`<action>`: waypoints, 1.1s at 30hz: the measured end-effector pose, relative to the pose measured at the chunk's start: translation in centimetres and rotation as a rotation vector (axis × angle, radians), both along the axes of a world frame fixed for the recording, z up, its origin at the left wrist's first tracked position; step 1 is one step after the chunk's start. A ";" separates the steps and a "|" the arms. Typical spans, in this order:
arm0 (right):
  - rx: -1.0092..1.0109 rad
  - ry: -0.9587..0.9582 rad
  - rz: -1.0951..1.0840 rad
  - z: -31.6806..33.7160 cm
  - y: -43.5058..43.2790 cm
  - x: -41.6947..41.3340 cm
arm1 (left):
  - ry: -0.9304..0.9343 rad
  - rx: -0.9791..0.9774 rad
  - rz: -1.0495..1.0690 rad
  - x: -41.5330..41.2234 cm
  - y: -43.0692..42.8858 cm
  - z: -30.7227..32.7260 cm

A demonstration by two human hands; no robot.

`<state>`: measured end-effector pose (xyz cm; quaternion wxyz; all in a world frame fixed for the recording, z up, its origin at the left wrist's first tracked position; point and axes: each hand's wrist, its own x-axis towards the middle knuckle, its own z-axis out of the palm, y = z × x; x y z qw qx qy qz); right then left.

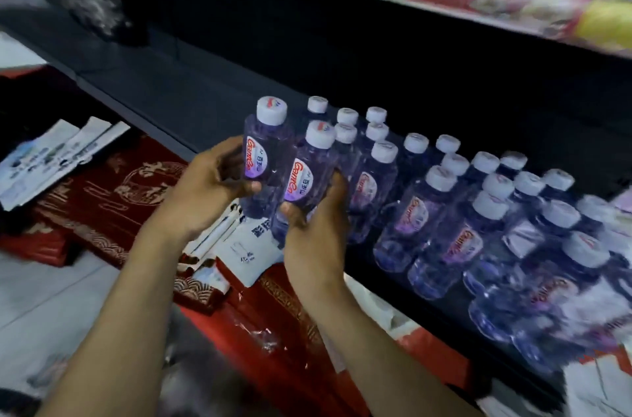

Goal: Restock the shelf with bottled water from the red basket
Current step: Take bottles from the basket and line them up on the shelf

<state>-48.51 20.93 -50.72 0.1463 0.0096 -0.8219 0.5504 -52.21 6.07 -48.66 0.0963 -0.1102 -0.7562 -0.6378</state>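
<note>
Two bottles were upright at the front edge of the shelf [205, 98], left bottle [265, 160] gripped in the left hand [219, 177], right bottle [307, 177] in the right hand [314, 225]. Good placing meant setting them snug against the shelf's stocked row [427, 197], labels outward.

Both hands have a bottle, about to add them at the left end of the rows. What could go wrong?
1. The right hand holds the right-hand bottle close beside the shelved bottles; setting it down could tip that packed row.
2. The left hand holds the left-hand bottle near the front edge of the shelf; placed too far forward, it may drop onto the red boxes below.
</note>
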 end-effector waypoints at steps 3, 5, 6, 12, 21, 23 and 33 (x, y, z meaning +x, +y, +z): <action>0.004 -0.019 -0.012 -0.6 -1.4 -2.5 | 0.027 0.071 0.024 -2.3 -1.1 -1.8; -0.002 -0.041 -0.009 -0.9 -2.6 -4.0 | 0.034 0.108 0.042 -3.8 -2.0 -3.1; -0.002 -0.033 -0.012 -1.1 -3.1 -4.6 | 0.030 0.115 0.044 -4.7 -2.3 -3.6; 0.011 0.003 -0.078 -2.9 -4.7 -7.4 | 0.003 0.093 -0.015 -8.8 -3.2 -5.0; 0.038 0.013 -0.160 -3.6 -5.6 -10.1 | -0.031 0.167 -0.074 -11.6 -2.9 -6.5; 0.031 0.017 -0.174 -3.6 -5.6 -10.6 | -0.032 0.183 -0.076 -12.0 -2.7 -6.7; 0.107 0.033 -0.218 -4.0 -6.0 -11.3 | -0.038 0.161 -0.139 -12.8 -2.2 -7.1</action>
